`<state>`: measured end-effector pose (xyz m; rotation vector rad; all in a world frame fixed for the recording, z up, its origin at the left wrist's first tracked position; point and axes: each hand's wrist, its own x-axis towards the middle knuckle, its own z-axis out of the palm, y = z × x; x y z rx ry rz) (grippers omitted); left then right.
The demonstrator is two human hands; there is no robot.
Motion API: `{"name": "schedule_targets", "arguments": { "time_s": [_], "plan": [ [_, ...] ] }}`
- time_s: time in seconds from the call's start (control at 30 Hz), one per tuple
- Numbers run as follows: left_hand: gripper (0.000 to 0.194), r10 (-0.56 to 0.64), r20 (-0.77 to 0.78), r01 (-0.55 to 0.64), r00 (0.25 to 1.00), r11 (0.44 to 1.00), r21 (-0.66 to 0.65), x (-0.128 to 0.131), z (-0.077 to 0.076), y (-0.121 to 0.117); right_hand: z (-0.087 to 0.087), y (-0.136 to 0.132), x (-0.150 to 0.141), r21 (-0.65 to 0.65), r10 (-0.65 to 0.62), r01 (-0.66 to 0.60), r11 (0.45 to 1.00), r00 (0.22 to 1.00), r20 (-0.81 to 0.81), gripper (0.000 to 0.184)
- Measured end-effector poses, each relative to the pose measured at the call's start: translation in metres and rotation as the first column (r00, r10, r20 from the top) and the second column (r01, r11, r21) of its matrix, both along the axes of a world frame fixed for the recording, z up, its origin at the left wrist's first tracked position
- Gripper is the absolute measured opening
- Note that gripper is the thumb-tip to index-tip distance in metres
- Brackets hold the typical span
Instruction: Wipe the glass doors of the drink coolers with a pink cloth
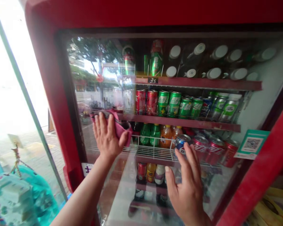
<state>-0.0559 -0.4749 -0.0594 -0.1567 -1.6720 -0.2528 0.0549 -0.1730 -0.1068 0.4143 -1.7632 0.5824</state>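
Observation:
My left hand (107, 135) presses a crumpled pink cleaning cloth (125, 130) against the left part of the glass door (91, 78) of a red drinks fridge. Its fingers lie over the cloth, and the thumb sticks out to the right. Lower right, my right hand (185, 185) is open, fingers spread, with nothing in it. It is in front of the glass, by a blue can (182, 142) that stands behind the pane. Whether its fingertips touch the glass, I cannot tell.
Shelves behind the glass carry green cans (174, 103), red cans (140, 102) and orange bottles (166, 136). A QR-code sticker (252, 144) is at the right. The red frame (155, 14) surrounds the pane. Left are a thin pole (29, 100) and a turquoise bag (42, 191).

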Motion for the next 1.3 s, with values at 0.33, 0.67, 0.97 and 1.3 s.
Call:
{"name": "schedule_targets", "arguments": {
  "time_s": [0.33,0.67,0.97,1.3],
  "plan": [
    [0.099,-0.041,-0.002,0.04,0.999,0.99,-0.134,0.01,-0.012,0.04,-0.011,-0.028,0.008,-0.013,-0.003,0.003,1.0,1.0,0.01,0.055],
    [0.096,-0.025,-0.013,0.019,1.0,0.935,-0.353,0.01,-0.029,-0.049,-0.032,-0.065,0.007,-0.029,0.017,-0.016,0.999,0.999,0.051,0.055],
    [0.092,0.041,-0.011,-0.042,0.999,0.972,-0.232,0.006,-0.044,-0.145,-0.046,-0.092,0.017,-0.064,0.02,-0.014,0.998,0.995,0.096,0.057],
    [0.101,0.002,0.049,0.012,0.999,0.954,-0.3,0.018,-0.103,-0.046,-0.049,-0.109,0.023,-0.061,0.019,-0.013,0.998,0.994,0.111,0.057]
  ]
}}
